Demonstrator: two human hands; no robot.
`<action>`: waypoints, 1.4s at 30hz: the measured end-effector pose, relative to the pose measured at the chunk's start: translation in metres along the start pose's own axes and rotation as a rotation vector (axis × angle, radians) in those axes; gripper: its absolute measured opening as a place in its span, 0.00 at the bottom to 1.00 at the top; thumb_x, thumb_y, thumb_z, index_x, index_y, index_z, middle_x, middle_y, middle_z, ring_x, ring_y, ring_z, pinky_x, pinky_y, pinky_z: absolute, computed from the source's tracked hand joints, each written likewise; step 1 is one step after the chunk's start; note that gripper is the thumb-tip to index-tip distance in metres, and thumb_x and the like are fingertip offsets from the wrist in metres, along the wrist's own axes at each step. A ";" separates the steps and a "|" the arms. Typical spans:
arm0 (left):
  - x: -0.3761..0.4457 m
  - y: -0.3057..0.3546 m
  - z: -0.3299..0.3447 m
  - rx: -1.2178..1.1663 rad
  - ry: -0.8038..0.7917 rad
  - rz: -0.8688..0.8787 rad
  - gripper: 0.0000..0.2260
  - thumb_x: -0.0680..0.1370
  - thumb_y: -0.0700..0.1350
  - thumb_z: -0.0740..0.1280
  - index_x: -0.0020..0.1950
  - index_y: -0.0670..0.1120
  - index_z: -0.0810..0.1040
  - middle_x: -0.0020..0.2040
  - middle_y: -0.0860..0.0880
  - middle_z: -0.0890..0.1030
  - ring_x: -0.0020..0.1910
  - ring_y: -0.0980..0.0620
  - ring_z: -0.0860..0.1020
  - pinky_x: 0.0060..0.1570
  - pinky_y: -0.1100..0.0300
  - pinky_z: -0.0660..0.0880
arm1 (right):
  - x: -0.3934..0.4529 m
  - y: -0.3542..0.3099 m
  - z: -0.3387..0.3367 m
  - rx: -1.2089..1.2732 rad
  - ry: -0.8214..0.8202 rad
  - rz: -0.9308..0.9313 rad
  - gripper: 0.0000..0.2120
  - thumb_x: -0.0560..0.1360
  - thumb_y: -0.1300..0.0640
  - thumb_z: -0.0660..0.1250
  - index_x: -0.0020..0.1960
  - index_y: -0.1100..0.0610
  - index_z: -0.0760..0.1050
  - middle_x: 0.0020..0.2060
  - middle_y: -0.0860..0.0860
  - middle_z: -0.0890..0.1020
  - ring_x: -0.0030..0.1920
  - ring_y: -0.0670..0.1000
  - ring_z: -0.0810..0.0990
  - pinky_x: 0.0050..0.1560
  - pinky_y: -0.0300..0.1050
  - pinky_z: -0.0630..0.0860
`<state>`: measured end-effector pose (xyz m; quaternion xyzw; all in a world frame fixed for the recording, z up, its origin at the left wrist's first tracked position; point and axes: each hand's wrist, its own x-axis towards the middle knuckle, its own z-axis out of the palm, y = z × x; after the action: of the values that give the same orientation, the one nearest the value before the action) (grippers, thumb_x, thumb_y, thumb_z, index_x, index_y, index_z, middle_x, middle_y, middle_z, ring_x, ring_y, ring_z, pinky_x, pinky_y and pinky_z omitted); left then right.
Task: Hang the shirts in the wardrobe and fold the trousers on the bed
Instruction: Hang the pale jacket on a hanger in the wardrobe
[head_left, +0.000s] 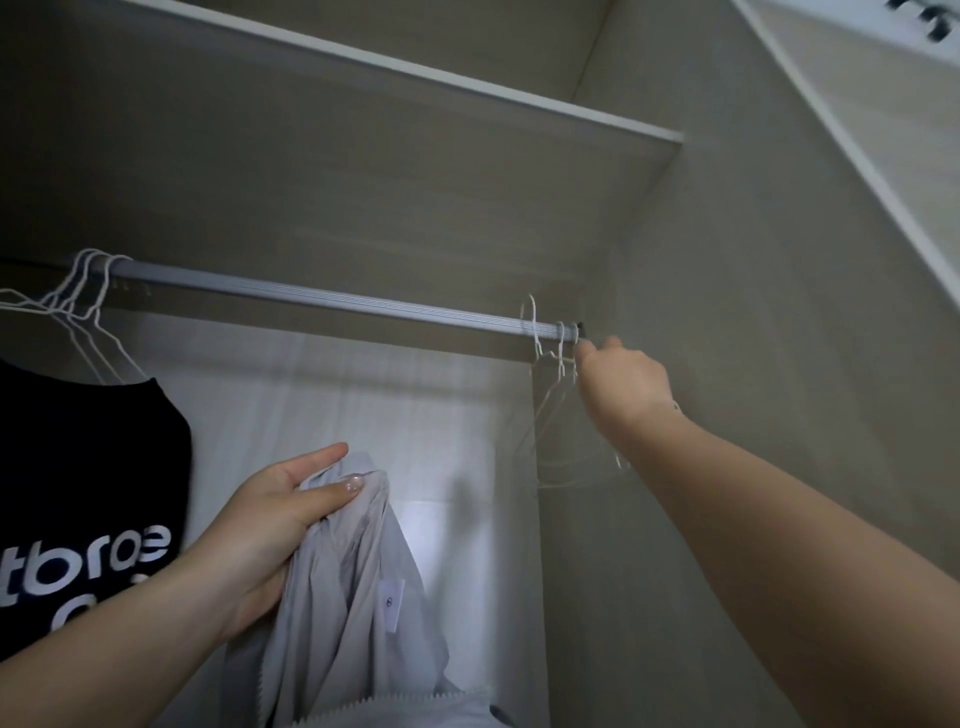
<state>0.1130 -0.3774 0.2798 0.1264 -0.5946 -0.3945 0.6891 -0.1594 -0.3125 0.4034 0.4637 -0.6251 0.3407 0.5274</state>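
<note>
Head view: hands gripping shirt

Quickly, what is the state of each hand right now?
Left hand: closed, holding the light grey shirt.
Right hand: at the empty white hangers on the rail; the grip cannot be told.

A rail runs across the wardrobe from left to right, under a shelf. At its left end several hangers hang together, one carrying a T-shirt. At the far right end, against the side wall, a few bare hangers hang, and the right hand is up at their hooks. Lower, left of centre, the left hand holds a shirt before the back panel.
</note>
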 end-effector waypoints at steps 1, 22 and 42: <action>0.000 -0.001 -0.002 0.006 0.006 0.004 0.19 0.72 0.36 0.70 0.61 0.51 0.78 0.52 0.41 0.83 0.39 0.49 0.84 0.34 0.61 0.80 | 0.000 -0.002 0.000 0.012 0.034 -0.015 0.17 0.77 0.67 0.55 0.64 0.61 0.67 0.56 0.60 0.73 0.53 0.64 0.78 0.41 0.49 0.66; -0.030 -0.060 -0.124 1.145 0.042 0.167 0.24 0.72 0.42 0.74 0.67 0.48 0.75 0.65 0.48 0.76 0.65 0.52 0.72 0.61 0.66 0.62 | -0.127 -0.040 0.057 0.100 -0.073 -0.344 0.08 0.80 0.55 0.56 0.57 0.55 0.69 0.48 0.57 0.81 0.44 0.63 0.79 0.36 0.46 0.65; -0.059 -0.088 -0.175 1.049 0.088 -0.449 0.17 0.75 0.31 0.57 0.39 0.44 0.83 0.41 0.49 0.81 0.46 0.52 0.78 0.50 0.61 0.74 | -0.166 -0.030 0.074 0.248 -0.044 -0.471 0.19 0.77 0.39 0.47 0.45 0.53 0.66 0.38 0.64 0.80 0.37 0.66 0.79 0.35 0.50 0.69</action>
<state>0.2404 -0.4462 0.1353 0.5910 -0.6401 -0.1777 0.4576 -0.1545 -0.3536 0.2241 0.6649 -0.4647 0.2722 0.5176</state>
